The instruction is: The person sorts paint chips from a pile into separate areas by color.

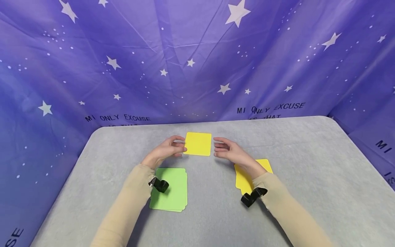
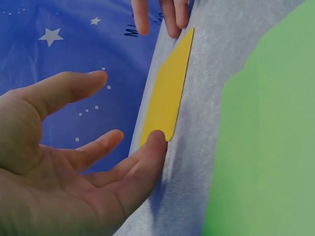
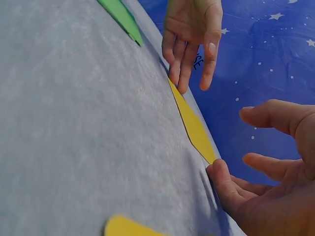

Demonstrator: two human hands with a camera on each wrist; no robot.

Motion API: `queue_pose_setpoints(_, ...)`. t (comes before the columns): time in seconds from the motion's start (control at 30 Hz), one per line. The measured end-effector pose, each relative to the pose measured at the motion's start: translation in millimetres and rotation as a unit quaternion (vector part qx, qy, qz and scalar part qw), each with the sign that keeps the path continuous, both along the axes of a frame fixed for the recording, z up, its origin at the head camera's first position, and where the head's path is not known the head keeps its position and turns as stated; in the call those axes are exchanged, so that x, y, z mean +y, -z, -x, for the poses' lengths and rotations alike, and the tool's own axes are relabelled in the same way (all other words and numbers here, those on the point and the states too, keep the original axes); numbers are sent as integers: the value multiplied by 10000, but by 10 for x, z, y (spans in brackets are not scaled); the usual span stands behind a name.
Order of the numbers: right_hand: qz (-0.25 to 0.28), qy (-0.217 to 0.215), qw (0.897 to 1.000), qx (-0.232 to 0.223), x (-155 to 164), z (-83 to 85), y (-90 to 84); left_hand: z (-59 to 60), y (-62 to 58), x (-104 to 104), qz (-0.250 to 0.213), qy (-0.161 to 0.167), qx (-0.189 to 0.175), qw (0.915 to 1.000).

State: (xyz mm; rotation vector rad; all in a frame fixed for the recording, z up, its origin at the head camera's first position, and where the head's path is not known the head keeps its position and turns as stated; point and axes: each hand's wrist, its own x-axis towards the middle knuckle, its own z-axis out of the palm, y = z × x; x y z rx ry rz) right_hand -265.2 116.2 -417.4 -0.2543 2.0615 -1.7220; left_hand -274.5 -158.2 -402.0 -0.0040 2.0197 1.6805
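Note:
A yellow card (image 1: pixel 198 144) with rounded corners lies near the table's far edge, between the two hands. My left hand (image 1: pixel 168 149) is at its left side, fingers loosely bent, with a fingertip touching the card's edge; the left wrist view shows the other fingers spread apart from it. Across from it, my right hand (image 1: pixel 229 151) is beside the card's right edge, fingers extended towards it. A narrow gap shows there in the head view. A stack of green cards (image 1: pixel 172 192) lies below the left wrist. More yellow cards (image 1: pixel 245 180) are partly hidden beneath the right forearm.
A grey cloth-like surface covers the table (image 1: pixel 213 212). Behind it and at the sides hangs a purple-blue curtain (image 1: pixel 185 89) with white stars and lettering. Black wrist cameras (image 1: pixel 161 185) protrude from both sleeves above the card stacks.

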Motion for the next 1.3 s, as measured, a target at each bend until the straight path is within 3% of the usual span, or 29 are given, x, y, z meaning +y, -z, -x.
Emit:
queue_pose_setpoints(0.13,412,191,9982,-396,-45,19,12,2,34,-4,-434,-185,-74,9989)
queue_pose_setpoints(0.33,739,377,9948,-589,-72,13,21,-1,96,-13,-881,-343,-94,9955)
queue_pose_setpoints(0.6,903,420,9931,-619,-27,-21,42,-34,145,12,-946,-436,-187,9944)
queue_pose_setpoints(0.77,923,530,9929,-531,16,-45,35,-45,159,45,-1070,-534,-64,9928)
queue_pose_setpoints(1.0,517,942,9942,-65,24,-66,72,-75,204,147,-1035,-632,317,9921)
queue_pose_setpoints(1.3,671,1262,9894,265,-7,-123,80,-128,201,286,-1199,-672,532,9891)
